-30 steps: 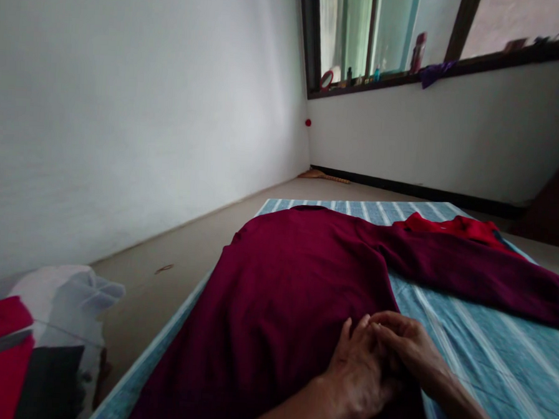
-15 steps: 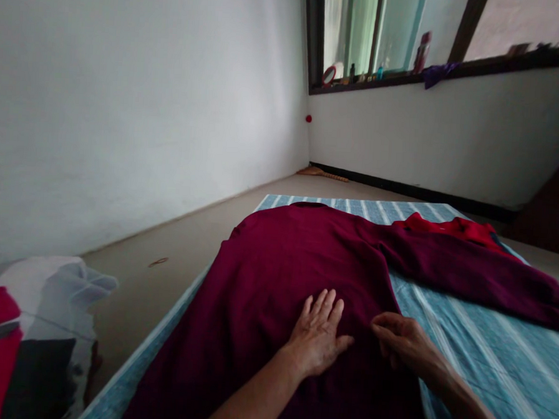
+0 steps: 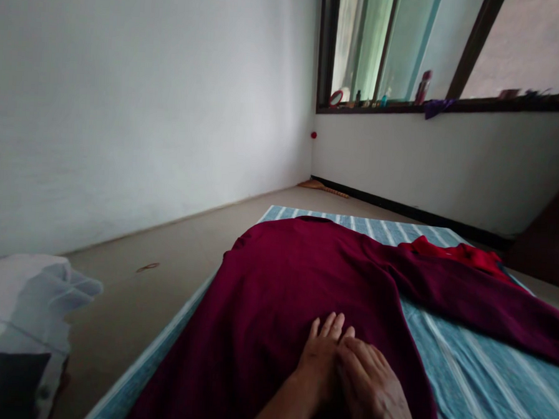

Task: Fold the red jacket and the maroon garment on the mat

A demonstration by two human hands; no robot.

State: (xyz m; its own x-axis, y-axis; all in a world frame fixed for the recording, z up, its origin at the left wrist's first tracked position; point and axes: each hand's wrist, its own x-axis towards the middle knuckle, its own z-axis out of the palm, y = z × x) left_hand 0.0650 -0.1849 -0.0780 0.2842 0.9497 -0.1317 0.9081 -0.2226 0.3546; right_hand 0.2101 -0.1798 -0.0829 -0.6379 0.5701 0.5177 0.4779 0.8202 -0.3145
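Note:
A dark maroon long-sleeved sweater point(image 3: 279, 297) lies spread flat on a blue striped mat point(image 3: 486, 383), one sleeve stretched out to the right. My left hand point(image 3: 321, 355) rests flat on the sweater's lower body, fingers together and extended. My right hand point(image 3: 373, 389) lies flat beside it and partly over it, also pressing on the fabric. Neither hand grips anything. A bright red garment point(image 3: 450, 253) lies crumpled at the mat's far right, partly under the sleeve.
A pile of white, red and dark clothes point(image 3: 15, 321) sits on the floor at the left. Bare floor point(image 3: 164, 272) runs between the mat and the white wall. A window sill point(image 3: 407, 103) with small bottles is at the back. A broom point(image 3: 322, 187) lies in the corner.
My right hand has slid left from the sweater's edge onto the body, beside and over my left hand. The view has tilted slightly up.

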